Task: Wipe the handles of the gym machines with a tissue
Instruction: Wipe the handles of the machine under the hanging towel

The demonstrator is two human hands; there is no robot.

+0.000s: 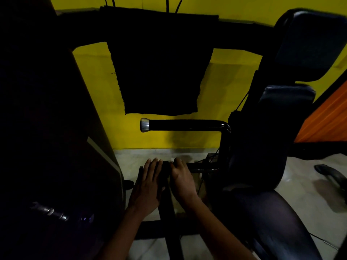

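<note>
A black horizontal handle with a chrome end cap juts left from the gym machine, above my hands. My left hand lies flat, fingers straight, over a lower black bar of the frame. My right hand is beside it with curled fingers, and a small white bit, probably the tissue, shows at its fingertips. The scene is dim and the grasp is hard to make out.
A padded seat and backrest stand to the right. A dark machine body fills the left. A black cloth hangs on the yellow wall. Pale floor tiles lie below, with a dark object at the far right.
</note>
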